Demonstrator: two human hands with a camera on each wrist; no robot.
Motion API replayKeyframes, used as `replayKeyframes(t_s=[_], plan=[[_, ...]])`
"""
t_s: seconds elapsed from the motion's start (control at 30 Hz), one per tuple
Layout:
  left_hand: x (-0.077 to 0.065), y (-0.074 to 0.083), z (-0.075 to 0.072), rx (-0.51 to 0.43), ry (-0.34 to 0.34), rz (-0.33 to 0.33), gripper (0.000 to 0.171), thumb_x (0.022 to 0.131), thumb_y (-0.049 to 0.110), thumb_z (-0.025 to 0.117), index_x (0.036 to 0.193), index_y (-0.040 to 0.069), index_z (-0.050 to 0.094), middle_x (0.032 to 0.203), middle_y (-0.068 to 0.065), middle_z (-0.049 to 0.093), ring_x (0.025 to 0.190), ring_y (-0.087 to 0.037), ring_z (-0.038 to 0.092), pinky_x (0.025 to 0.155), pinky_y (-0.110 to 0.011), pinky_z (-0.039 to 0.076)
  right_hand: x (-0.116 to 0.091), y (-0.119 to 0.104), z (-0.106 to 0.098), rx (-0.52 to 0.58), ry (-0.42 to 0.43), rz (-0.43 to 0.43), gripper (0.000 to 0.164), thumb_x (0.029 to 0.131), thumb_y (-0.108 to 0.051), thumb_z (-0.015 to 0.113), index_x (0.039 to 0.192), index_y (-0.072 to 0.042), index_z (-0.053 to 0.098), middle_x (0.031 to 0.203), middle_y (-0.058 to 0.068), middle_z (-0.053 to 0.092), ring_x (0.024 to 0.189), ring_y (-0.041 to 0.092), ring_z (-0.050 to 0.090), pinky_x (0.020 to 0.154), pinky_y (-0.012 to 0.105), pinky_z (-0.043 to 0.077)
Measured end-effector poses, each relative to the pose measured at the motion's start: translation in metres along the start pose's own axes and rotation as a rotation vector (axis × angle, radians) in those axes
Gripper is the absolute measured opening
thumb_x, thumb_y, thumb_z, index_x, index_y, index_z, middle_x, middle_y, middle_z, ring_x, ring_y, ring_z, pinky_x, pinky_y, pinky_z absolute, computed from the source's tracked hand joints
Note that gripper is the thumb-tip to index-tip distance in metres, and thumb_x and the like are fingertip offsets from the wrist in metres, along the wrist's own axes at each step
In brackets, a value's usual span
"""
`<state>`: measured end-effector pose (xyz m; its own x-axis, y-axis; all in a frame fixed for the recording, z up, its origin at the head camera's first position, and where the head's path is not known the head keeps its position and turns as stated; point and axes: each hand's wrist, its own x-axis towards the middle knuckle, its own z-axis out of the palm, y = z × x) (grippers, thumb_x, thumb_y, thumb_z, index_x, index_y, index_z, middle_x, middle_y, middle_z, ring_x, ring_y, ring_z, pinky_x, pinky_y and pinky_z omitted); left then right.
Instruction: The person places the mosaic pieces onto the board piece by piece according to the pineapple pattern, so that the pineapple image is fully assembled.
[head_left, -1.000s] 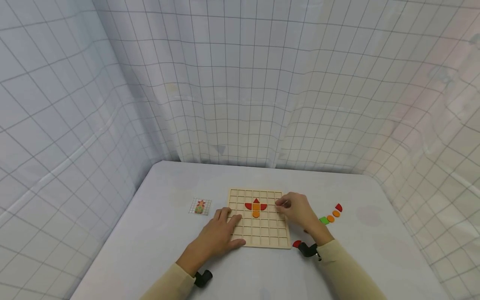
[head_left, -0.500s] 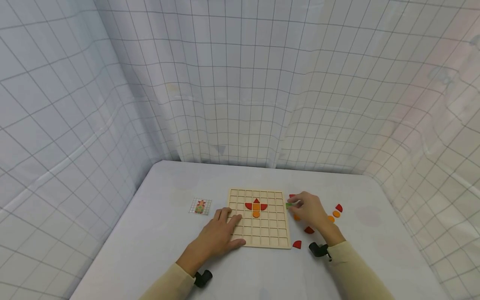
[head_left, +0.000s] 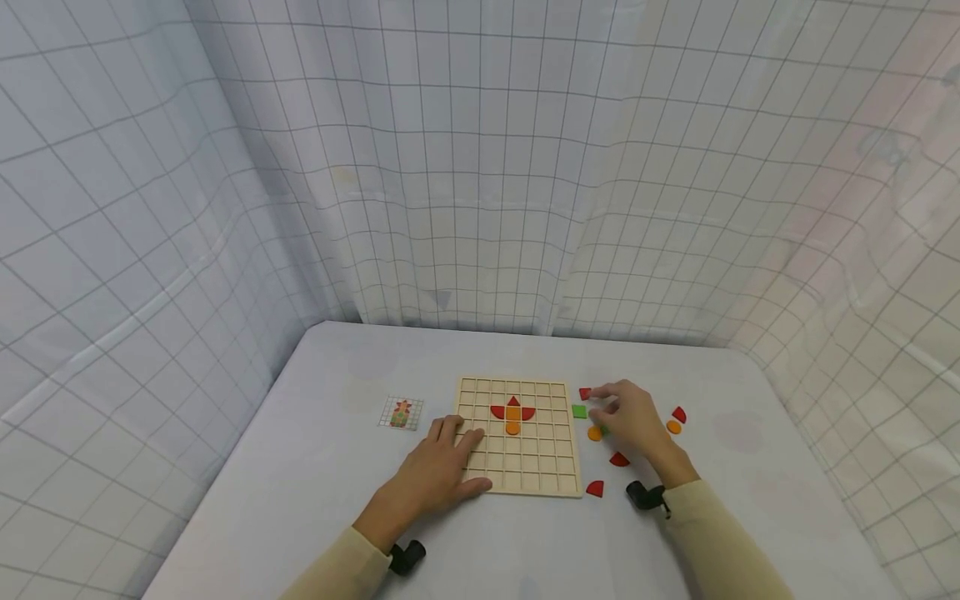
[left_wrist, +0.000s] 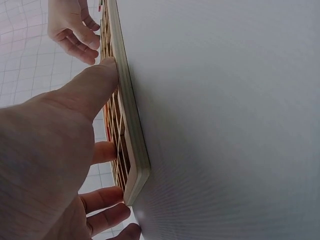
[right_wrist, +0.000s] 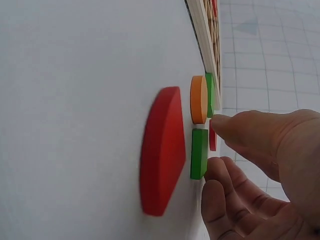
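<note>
My left hand (head_left: 438, 467) rests on the left front part of a wooden grid board (head_left: 525, 483), thumb along its front edge, as the left wrist view shows too. On the board lie a red triangle (head_left: 513, 402), two red quarter-round pieces (head_left: 528, 413), an orange square (head_left: 512, 413) and an orange disc (head_left: 512, 428). To the board's right, my right hand (head_left: 633, 417) hovers low over loose pieces, thumb and fingers apart with nothing between them. Its fingertips are close by a green square (right_wrist: 199, 154); another green square (head_left: 579, 412) lies beside the board.
A small pattern card (head_left: 401, 413) lies left of the board. Around my right hand are an orange disc (head_left: 595, 433), red quarter-round pieces (head_left: 619, 459) and, farther right, another orange disc (head_left: 674, 427). A gridded white curtain (head_left: 480, 208) surrounds the white table (head_left: 352, 367).
My right hand has drawn away rightward from the board's edge, leaving a green square lying beside the board. It now covers one of the orange discs on the right. My left hand stays put.
</note>
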<state>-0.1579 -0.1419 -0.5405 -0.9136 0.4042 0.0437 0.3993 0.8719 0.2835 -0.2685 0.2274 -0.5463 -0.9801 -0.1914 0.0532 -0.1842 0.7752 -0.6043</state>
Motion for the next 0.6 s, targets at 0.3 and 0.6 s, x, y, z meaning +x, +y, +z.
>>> replayKeyframes(t_s=[0.3, 0.6], plan=[[-0.001, 0.002, -0.003, -0.034, -0.019, -0.020, 0.078, 0.104, 0.057, 0.086, 0.163, 0.011, 0.062, 0.165, -0.027, 0.050, 0.153, -0.049, 0.053, 0.111, -0.063, 0.064, 0.013, 0.006, 0.001, -0.009, -0.022, -0.017, 0.042, 0.107, -0.013, 0.083, 0.149, -0.011, 0.080, 0.139, 0.022, 0.072, 0.113, 0.035, 0.077, 0.095, 0.048, 0.071], [-0.002, 0.002, -0.005, -0.028, -0.010, 0.005, 0.076, 0.105, 0.055, 0.085, 0.161, 0.009, 0.062, 0.163, -0.029, 0.051, 0.151, -0.050, 0.053, 0.111, -0.063, 0.064, 0.027, 0.007, 0.001, -0.035, -0.049, -0.082, 0.028, 0.107, -0.009, 0.082, 0.135, -0.012, 0.087, 0.132, 0.022, 0.073, 0.109, 0.035, 0.076, 0.098, 0.053, 0.069]])
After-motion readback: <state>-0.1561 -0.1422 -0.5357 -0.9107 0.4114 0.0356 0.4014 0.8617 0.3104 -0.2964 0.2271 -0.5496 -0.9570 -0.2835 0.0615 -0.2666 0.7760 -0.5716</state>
